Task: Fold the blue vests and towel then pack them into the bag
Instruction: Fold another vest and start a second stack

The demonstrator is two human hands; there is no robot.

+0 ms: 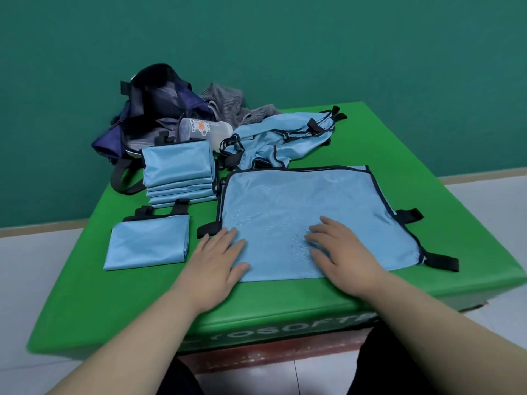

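Right, both palms are down on the spread blue vest (308, 212), which lies flat on the green mat (85, 295) at the near right. Your left hand (219, 258) presses its near-left corner, fingers straight and gripping nothing. Your right hand (339, 252) lies flat on the near middle, fingers spread and likewise empty.

This looks like the smoothing step ahead of a fold. Sweep outward from the centre so the mesh lies without ripples. Tuck the black straps (440, 260) in over the panel first, or they will likely poke out of the packet. Then bring one side edge across to meet the other, matching the dark trim, and halve it down to the size of the folded vest (148, 243) at near left.

The stack of folded vests (178, 172) sits just behind that one, so match its footprint. To the stack's right a crumpled heap of vests (285, 138) waits. The grey towel (228, 104) lies beyond it, beside the open navy bag (148, 109) at far left. A clear bottle (199, 128) lies against the bag.
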